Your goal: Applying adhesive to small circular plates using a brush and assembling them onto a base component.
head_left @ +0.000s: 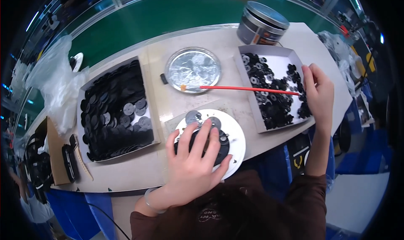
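My left hand (193, 162) is spread over a round white plate (237, 143), its fingers resting on black and grey discs (221, 149) there. The fingers are apart, and the palm hides part of the pile. My right hand (320, 92) is closed at the right rim of a shallow white box (263, 50) of small black ring-like parts (271, 92). What its fingertips hold, if anything, is hidden. Close by them ends the red handle of a thin brush (248, 89), which crosses the box; its yellowish tip lies over a round silvery lid (193, 67).
A larger box (147, 84) of dark discs (111, 109) stands at the left. Behind the smaller box is a metal can (261, 25). Clear plastic bags (57, 88) and a cardboard piece (57, 156) sit at the left edge. A green surface (181, 12) runs behind the table.
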### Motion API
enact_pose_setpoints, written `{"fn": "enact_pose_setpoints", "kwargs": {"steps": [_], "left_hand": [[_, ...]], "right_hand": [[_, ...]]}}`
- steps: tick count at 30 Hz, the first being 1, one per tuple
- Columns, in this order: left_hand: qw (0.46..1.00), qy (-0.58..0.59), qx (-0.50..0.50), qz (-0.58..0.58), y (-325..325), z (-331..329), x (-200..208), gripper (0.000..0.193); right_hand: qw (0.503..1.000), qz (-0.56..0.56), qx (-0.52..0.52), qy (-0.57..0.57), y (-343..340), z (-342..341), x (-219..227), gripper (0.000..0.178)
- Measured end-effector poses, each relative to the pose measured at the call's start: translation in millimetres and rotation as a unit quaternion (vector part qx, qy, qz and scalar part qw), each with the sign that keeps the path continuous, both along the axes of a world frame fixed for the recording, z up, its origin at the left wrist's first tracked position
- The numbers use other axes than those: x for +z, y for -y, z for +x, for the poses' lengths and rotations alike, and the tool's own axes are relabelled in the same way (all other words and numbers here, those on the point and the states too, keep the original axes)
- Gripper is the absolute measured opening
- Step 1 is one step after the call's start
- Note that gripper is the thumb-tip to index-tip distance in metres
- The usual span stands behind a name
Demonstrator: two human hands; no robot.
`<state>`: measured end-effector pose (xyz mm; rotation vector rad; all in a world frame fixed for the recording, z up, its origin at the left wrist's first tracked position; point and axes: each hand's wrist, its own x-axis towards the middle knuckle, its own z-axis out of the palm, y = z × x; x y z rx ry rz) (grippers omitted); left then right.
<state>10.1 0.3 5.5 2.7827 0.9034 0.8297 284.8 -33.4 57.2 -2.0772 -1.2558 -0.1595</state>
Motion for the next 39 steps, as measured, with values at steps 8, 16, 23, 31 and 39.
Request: {"fn": "enact_pose_setpoints", "kwargs": {"steps": [8, 16, 23, 31, 39], "left_hand": [[1.0, -0.003, 0.0, 0.017, 1.3, 2.6, -0.5, 0.046], [0.999, -0.012, 0.009, 0.033, 2.6, 2.8, -0.3, 0.042], [1.0, -0.006, 0.006, 0.03, 2.2, 2.1, -0.5, 0.042], [1.0, 0.012, 0.004, 0.017, 1.5, 1.3, -2.2, 0.044], [1.0, 0.018, 0.001, 0.012, 1.2, 0.6, -2.9, 0.045]], "right_hand": [[0.97, -0.239, 0.039, -0.015, 43.9, 61.6, -23.4, 0.012], [0.943, -0.258, 0.167, -0.128, 41.2, 35.9, -23.2, 0.014], [0.941, -0.252, 0.14, -0.179, 40.2, 41.7, -27.0, 0.009], [0.902, -0.105, 0.16, -0.388, 44.8, 52.9, -30.4, 0.01], [0.861, 0.086, 0.108, -0.489, 48.7, 78.2, -35.8, 0.024]]}}
